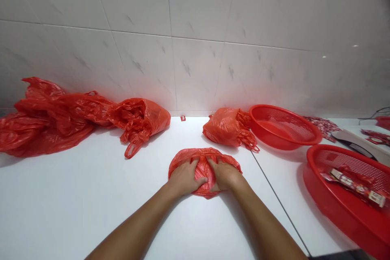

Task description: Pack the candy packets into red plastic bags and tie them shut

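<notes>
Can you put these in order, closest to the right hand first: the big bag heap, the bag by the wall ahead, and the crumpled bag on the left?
From the right hand:
1. Bag: straight ahead, by the wall.
2. Crumpled bag: to the left, by the wall.
3. Bag heap: far left, by the wall.

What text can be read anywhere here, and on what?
Printed packets in the red mesh basket: white-and-red print, too small and blurred to read.
Small red tag: pale marking, too small to read.
Red printed wrappers at the far right: print too small and blurred to read.
No word, number or brand is legible.
</notes>
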### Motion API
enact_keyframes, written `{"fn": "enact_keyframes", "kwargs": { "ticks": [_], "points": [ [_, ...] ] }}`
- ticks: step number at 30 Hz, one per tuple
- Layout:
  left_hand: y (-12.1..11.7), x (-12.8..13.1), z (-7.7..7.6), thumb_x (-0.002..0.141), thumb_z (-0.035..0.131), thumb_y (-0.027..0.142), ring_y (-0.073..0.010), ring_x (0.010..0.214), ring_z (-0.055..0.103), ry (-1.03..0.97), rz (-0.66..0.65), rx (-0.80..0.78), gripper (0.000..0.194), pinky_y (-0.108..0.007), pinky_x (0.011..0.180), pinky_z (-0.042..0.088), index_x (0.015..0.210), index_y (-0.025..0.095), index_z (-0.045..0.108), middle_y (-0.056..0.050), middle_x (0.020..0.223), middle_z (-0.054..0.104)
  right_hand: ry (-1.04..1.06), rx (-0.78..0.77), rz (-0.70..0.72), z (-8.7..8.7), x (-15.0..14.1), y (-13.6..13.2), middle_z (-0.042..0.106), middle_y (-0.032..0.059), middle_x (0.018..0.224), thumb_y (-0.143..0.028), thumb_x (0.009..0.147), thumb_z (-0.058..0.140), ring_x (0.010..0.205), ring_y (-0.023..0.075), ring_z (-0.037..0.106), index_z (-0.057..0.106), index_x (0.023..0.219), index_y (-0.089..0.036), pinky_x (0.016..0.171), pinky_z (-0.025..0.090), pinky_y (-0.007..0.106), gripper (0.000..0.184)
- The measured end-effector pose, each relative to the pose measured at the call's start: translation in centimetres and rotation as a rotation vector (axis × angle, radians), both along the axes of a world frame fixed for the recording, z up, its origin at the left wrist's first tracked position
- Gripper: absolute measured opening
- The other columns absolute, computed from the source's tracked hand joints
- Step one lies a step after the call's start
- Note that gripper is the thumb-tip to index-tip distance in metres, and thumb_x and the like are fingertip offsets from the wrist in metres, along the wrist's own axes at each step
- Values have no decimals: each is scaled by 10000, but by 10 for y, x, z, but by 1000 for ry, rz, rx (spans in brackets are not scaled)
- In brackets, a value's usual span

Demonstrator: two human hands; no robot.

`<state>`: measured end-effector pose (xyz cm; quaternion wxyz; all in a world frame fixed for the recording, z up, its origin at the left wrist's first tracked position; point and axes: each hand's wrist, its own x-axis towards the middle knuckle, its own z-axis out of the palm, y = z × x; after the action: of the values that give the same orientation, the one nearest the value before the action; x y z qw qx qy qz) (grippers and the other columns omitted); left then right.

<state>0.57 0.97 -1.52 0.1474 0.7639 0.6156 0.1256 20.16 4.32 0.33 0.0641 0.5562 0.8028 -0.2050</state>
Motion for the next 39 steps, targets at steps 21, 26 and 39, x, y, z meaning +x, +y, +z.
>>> {"fn": "enact_keyframes", "kwargs": {
  "ticks": [21, 26, 39],
  "points": [
    [-31, 5, 19, 834, 728, 307, -309, 1199, 652, -49, -344, 98, 436, -432, 947, 575, 1260, 258, 647, -105, 1411, 610, 300, 4, 49, 1, 41, 1, 383, 132, 1601, -633, 603, 916, 1506, 378, 321, 476, 1586, -321, 1188, 385, 518, 1122],
    [-24, 0, 15, 770, 822, 322, -355, 1327, 555, -25, -366, 275, 676, -547, 1157, 446, 1409, 270, 607, -107, 1469, 604, 266, -79, 43, -13, 48, 6, 64, 78, 1787, -616, 616, 901, 1645, 382, 4, 272, 1686, -360, 1288, 201, 590, 1267],
    [-4, -25, 7, 687, 845, 624, -392, 1454, 386, 12, -181, 69, 972, -537, 1220, 388, 1546, 290, 539, -138, 1525, 467, 590, -228, 87, 25, 73, -23, 436, 102, 1674, -517, 763, 848, 1510, 353, 460, 429, 1633, -278, 1224, 412, 510, 994]
  ]
}}
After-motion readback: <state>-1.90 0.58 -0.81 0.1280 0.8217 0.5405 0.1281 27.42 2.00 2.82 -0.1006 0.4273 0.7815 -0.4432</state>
